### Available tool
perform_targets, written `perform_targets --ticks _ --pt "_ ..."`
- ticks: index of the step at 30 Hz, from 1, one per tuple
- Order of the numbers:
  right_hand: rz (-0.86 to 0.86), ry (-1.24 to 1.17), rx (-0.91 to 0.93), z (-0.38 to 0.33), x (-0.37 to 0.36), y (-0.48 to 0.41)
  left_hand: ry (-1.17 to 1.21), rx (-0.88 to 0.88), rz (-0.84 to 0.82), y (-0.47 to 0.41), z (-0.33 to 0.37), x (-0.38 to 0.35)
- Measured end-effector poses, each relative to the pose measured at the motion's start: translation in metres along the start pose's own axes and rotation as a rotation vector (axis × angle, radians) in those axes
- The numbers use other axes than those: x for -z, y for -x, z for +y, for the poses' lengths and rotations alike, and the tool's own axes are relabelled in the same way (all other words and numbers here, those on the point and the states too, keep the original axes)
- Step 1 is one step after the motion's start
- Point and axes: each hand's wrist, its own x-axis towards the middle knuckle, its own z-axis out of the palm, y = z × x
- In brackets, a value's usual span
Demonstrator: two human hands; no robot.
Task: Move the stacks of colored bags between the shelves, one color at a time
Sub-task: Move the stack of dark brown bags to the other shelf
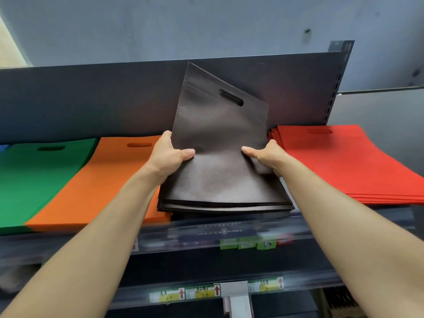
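Brown bags (218, 138) tipped up, long axis vert. (handle slot (231, 97) top)

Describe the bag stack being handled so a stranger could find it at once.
Find the top shelf. Between the orange stack and the red stack lies the dark brown stack, gripped by the left hand and right hand. It alone is dull-coloured, its top bags tilted upward.

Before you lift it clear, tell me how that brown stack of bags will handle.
Probably floppy: the brown stack bends upward where the left hand and right hand pinch its sides. Its layered front edges may fan or slip apart. Likely light, thin fabric.
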Motion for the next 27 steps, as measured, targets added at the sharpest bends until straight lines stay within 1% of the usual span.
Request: perform_targets --ticks 3,6,10,12,15,18,21,24,25,27 --pt "0.013 -0.113 -0.076 -0.004 0.002 -0.002 0.047 -0.018 -0.012 0.003 -0.002 0.006" --pt "-0.02 -0.209 -0.137 -0.007 0.003 -0.005 0.058 -0.04 -0.012 0.006 -0.001 0.011" --pt "-0.037 -0.448 -0.12 -0.004 0.006 -0.004 0.034 -0.066 -0.028 0.008 0.001 0.016" --pt "-0.035 -0.527 -0.034 -0.006 0.009 -0.002 -0.02 -0.076 -0.034 0.007 0.002 0.018" --pt "0.043 -0.534 0.161 -0.014 0.012 0.006 -0.059 -0.069 -0.036 0.006 0.004 0.014" --pt "0.124 -0.521 0.341 -0.025 0.021 0.016 -0.015 -0.086 0.001 0.004 0.01 0.011" --pt "0.175 -0.552 0.469 -0.041 0.038 0.026 0.028 -0.127 0.084 -0.002 0.026 0.011" --pt "0.202 -0.535 0.528 -0.058 0.06 0.034 0.181 -0.154 0.141 -0.007 0.047 0.011" --pt "0.198 -0.504 0.52 -0.061 0.064 0.037 0.191 -0.165 0.174 -0.009 0.051 0.009" --pt "0.2 -0.448 0.474 -0.062 0.065 0.041 0.137 -0.173 0.254 -0.009 0.056 0.0"
